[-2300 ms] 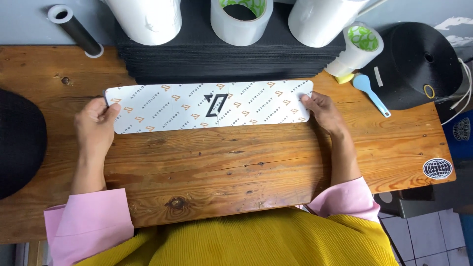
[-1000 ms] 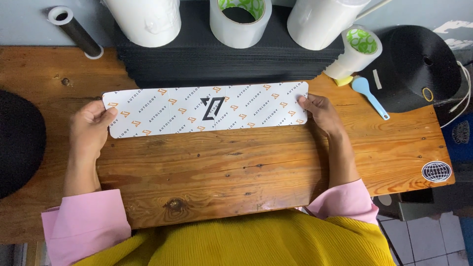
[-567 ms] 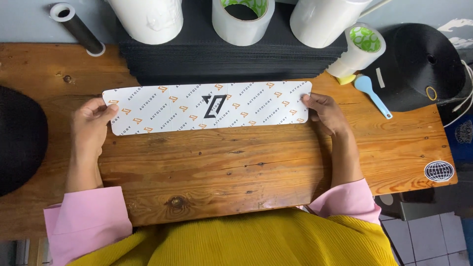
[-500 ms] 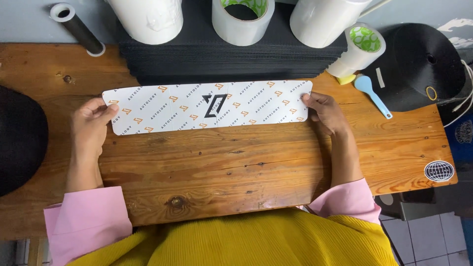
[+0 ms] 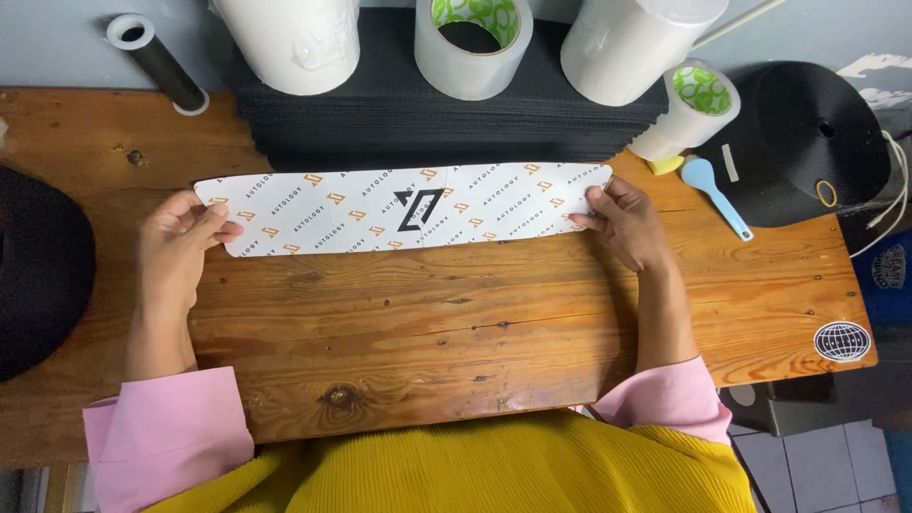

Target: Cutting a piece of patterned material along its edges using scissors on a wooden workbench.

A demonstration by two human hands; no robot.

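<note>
Printed strip (image 5: 404, 209) pinched at both ends, left hand (image 5: 180, 237), right hand (image 5: 622, 223), apparently flat, bare tabletop (image 5: 427, 332) nearer.

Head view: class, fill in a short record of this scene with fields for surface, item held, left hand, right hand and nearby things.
Surface: wooden table
Item held: long white printed strip, flat
Left hand: grips the strip's left end
Right hand: grips the strip's right end
Behind strip: stack of black sheets with tape roll on top
Right: blue spoon

I hold by its two ends a long white printed label strip (image 5: 404, 207) with orange marks and one black emblem, and a round sticker (image 5: 842, 340) sits on the table corner.
</note>
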